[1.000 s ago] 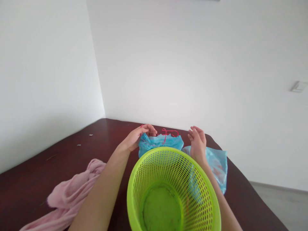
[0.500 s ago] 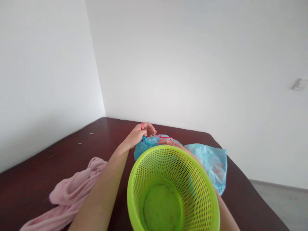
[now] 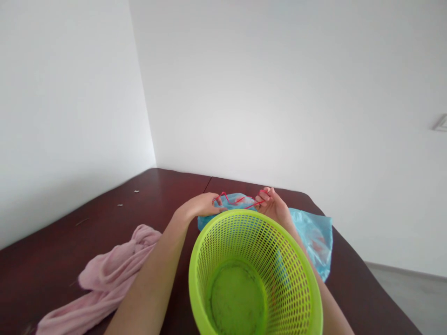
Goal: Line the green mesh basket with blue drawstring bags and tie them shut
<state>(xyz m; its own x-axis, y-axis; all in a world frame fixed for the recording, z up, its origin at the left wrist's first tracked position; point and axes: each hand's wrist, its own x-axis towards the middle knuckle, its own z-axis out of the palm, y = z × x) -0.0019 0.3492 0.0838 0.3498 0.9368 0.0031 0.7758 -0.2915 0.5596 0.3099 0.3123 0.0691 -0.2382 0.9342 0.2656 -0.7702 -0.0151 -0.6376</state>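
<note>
A lime green mesh basket [image 3: 216,246] stands empty close to me on the dark brown table [image 3: 104,218]. Behind it lies a light blue plastic bag [image 3: 314,237] with a thin red drawstring [image 3: 240,200] at its mouth. My left hand [image 3: 200,206] pinches the left end of the red drawstring just past the basket's far rim. My right hand [image 3: 272,204] has curled fingers closed on the string's right end. The string runs between the two hands above the bag.
A pink cloth [image 3: 104,274] lies crumpled on the table at the left, beside my left forearm. White walls meet in a corner behind the table. Small scraps [image 3: 136,191] lie near the left wall. Grey floor [image 3: 412,298] shows past the table's right edge.
My right hand came back up from behind the basket rim and closed on the red drawstring. The left hand stayed on the string, and the string is now stretched between both hands.
</note>
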